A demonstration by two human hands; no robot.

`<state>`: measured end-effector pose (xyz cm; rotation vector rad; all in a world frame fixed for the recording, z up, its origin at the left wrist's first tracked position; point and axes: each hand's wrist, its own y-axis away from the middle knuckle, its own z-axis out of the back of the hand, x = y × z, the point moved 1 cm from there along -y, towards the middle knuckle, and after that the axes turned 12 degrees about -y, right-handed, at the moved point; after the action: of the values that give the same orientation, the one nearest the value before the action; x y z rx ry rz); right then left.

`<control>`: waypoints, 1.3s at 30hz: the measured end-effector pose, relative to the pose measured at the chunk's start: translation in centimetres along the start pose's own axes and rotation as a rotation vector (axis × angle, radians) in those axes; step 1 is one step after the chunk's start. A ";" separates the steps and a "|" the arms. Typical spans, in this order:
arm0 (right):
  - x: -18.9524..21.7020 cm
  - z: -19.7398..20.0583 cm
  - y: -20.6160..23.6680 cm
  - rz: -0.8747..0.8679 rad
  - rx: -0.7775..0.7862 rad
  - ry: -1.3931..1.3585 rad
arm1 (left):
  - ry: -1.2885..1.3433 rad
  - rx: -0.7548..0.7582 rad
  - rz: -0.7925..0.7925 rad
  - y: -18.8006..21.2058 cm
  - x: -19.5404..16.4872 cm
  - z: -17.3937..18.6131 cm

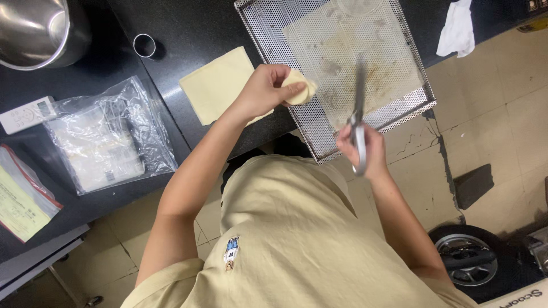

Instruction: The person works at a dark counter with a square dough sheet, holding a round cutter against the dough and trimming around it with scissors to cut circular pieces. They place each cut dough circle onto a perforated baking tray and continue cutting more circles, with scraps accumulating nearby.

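My left hand (264, 91) holds a small pale round of dough (301, 88) at the near left edge of a perforated metal baking tray (419, 94). My right hand (365, 149) grips metal scissors (358, 108) by the handles. Their blades point away from me over the tray and look motion-blurred, so I cannot tell whether they are apart. A stained sheet of baking paper (348, 51) lies in the tray. A square sheet of pale dough (217, 82) lies flat on the black counter (194, 28), just left of my left hand.
A metal ring cutter (144, 45) and a steel bowl (34, 28) stand at the back left. A clear plastic bag (108, 137), a white remote-like device (25, 114) and a zip bag with yellow paper (23, 202) lie to the left. A white cloth (456, 28) hangs at the far right.
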<state>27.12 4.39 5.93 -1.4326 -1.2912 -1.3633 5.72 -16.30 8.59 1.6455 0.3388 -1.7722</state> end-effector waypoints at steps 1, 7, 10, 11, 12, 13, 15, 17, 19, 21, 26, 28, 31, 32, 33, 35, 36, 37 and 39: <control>0.5 -0.6 -0.9 0.140 -0.024 0.070 | -0.096 -0.017 -0.068 0.2 -0.5 -0.2; 4.0 -3.0 -6.3 0.152 -0.054 -0.119 | -0.532 0.009 -0.142 2.2 -4.7 -1.5; 5.1 -3.2 -7.3 0.032 -0.010 -0.190 | -0.533 -0.059 -0.250 3.2 -6.9 -1.3; 5.3 -3.3 -7.5 0.057 0.036 -0.205 | -0.525 -0.070 -0.240 3.4 -7.5 -1.2; 5.5 -3.4 -7.6 0.082 0.081 -0.220 | -0.515 -0.080 -0.231 3.7 -7.9 -1.1; 5.7 -3.4 -7.6 0.108 0.127 -0.236 | -0.502 -0.070 -0.232 3.9 -8.2 -0.9; 5.8 -3.3 -7.6 0.049 0.120 -0.257 | -0.477 -0.046 -0.236 4.2 -8.4 -0.7; 5.9 -3.3 -7.5 0.018 0.101 -0.245 | -0.462 -0.036 -0.239 4.3 -8.1 -0.7; 5.9 -3.2 -7.3 0.013 0.073 -0.202 | -0.351 -0.057 -0.256 4.5 -7.4 -0.9; 5.7 -3.5 -7.1 0.035 0.045 -0.391 | -0.144 -0.110 -0.287 4.6 -6.5 -1.5; 5.4 -4.1 -7.3 0.066 0.025 -0.603 | 0.299 -0.078 -0.134 4.0 -4.1 -3.5; 5.6 -4.0 -7.5 -0.003 0.023 -0.696 | 0.320 -0.059 -0.151 3.9 -3.4 -3.7; 6.0 -4.0 -7.6 -0.153 0.109 -0.876 | 0.367 0.010 -0.177 3.8 -2.7 -3.6; 6.1 -4.2 -7.6 -0.165 0.105 -0.882 | 0.398 0.038 -0.168 3.8 -2.5 -3.6; 6.0 -4.3 -7.6 -0.176 0.100 -0.888 | 0.427 0.066 -0.159 3.7 -2.3 -3.6; 5.9 -4.3 -7.6 -0.102 0.046 -0.734 | 0.410 0.020 -0.184 3.6 -2.0 -3.6; 5.9 -4.3 -7.6 -0.022 -0.003 -0.574 | 0.402 -0.003 -0.195 3.5 -1.9 -3.6; 5.7 -4.2 -7.6 0.057 -0.049 -0.414 | 0.390 -0.055 -0.177 3.3 -1.7 -3.5; 5.7 -3.6 -6.8 0.051 -0.111 -0.221 | 0.366 -0.161 -0.143 2.6 -1.3 -3.0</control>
<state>19.24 3.16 11.32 -1.7205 -1.3236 -1.2880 9.69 -15.99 10.02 1.8614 0.7616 -1.4908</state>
